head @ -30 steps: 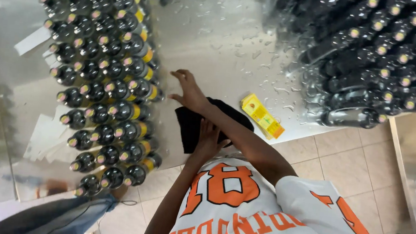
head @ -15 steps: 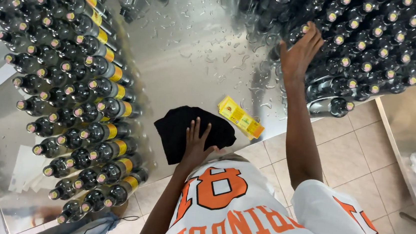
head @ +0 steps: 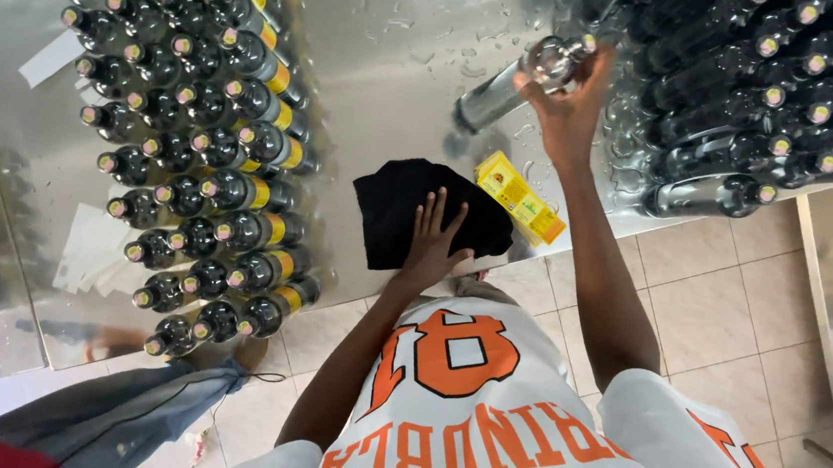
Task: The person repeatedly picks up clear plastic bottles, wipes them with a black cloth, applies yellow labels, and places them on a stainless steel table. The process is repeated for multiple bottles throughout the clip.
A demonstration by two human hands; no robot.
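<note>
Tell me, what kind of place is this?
Probably a small bottling or labelling workshop. Rows of dark capped bottles with yellow labels crowd a wet steel table, and more unlabelled bottles stand opposite. The right hand lifts one bottle.

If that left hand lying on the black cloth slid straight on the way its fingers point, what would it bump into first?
The left hand points up across the black cloth onto bare wet metal table. The way looks free there; the bottle held by the right hand lies slightly right, probably missed.

flat yellow packet (head: pixel 521 197) beside black cloth (head: pixel 429 210); yellow bottle labels (head: pixel 291 155)
</note>
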